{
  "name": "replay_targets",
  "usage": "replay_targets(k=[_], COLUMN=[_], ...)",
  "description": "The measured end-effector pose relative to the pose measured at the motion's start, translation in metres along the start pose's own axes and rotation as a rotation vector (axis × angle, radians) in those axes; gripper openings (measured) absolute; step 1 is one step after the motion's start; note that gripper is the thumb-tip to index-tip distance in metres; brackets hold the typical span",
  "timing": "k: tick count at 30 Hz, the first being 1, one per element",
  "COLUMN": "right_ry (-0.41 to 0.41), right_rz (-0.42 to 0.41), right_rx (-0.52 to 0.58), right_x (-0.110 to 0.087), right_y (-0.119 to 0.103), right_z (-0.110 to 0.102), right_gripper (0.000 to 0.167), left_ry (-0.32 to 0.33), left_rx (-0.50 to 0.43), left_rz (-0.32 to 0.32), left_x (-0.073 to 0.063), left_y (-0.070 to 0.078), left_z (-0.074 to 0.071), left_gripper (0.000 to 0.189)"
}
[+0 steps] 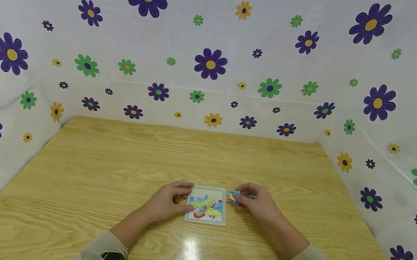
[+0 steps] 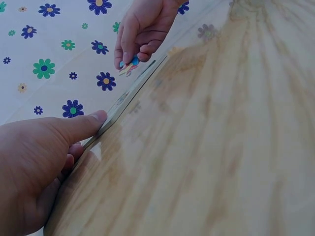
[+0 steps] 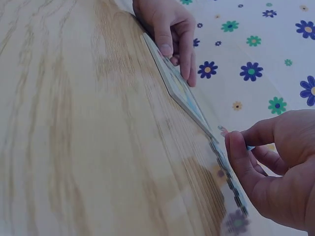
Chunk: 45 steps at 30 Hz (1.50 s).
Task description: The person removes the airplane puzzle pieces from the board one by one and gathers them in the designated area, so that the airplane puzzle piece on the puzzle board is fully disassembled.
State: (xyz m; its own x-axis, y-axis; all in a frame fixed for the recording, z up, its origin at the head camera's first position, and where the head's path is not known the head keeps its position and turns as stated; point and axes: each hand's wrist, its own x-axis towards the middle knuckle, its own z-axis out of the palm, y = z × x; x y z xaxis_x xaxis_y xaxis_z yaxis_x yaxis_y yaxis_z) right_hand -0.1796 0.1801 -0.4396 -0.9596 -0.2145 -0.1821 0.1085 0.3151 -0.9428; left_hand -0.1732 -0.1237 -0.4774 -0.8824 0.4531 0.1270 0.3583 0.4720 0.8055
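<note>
A square jigsaw puzzle board (image 1: 224, 218) with a pale frame lies on the table, a yellow airplane picture filling its lower part and the upper part bare. My left hand (image 1: 164, 201) holds the board's left side, thumb near the lower left corner and fingers at the upper left. Just right of the frame, my right hand (image 1: 259, 203) pinches a blue and yellow puzzle piece (image 1: 232, 197) between thumb and fingers. In the right wrist view the piece (image 3: 223, 131) is raised off the table and mostly covered by the fingertips.
More puzzle pieces (image 3: 229, 179) lie flat on the table beside the board, under my right hand; the head view mostly hides them. The wooden table (image 1: 114, 158) is bounded by white flowered cloth (image 1: 233, 35) at the back and both sides.
</note>
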Motion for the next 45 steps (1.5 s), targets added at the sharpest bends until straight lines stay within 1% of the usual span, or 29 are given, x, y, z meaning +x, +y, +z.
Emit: replay_targets(k=[5,9,14,18,24,29,36,39,45], right_ry=[0.044,0.078,0.118,0.160,0.169,0.182,0.224,0.249,0.306], right_rz=[0.004,0.003,0.034,0.058,0.077,0.103,0.078,0.064,0.066], right_rx=[-0.024,-0.048,-0.045,-0.068,-0.064,-0.067,-0.091,-0.141,-0.326], right_x=[-0.005,-0.007,-0.009,-0.011,-0.015,-0.015,-0.013,-0.013,-0.016], right_y=[0.002,0.004,0.010,0.015,0.019,0.021,0.026,0.027,0.026], right_z=[-0.014,-0.025,-0.039,-0.048,-0.060,-0.065,-0.064,-0.063,-0.063], right_gripper=[0.029,0.031,0.035,0.036,0.040,0.042,0.034,0.032,0.036], left_ry=[-0.004,0.001,-0.002,-0.008,-0.007,-0.001,0.008,0.016,0.019], left_rx=[0.010,0.008,0.011,0.008,0.001,0.006,0.018,0.024,0.034], left_rz=[0.010,0.005,-0.009,-0.021,-0.028,-0.025,-0.015,-0.009,-0.003], left_x=[0.001,0.001,0.000,0.000,0.002,0.001,-0.001,-0.001,0.002], left_y=[0.000,0.001,0.001,0.001,0.000,0.000,0.001,0.001,-0.001], left_z=[0.000,-0.001,-0.001,0.000,0.002,0.001,0.001,0.001,0.003], left_gripper=[0.058,0.058,0.058,0.058,0.059,0.058,0.058,0.058,0.057])
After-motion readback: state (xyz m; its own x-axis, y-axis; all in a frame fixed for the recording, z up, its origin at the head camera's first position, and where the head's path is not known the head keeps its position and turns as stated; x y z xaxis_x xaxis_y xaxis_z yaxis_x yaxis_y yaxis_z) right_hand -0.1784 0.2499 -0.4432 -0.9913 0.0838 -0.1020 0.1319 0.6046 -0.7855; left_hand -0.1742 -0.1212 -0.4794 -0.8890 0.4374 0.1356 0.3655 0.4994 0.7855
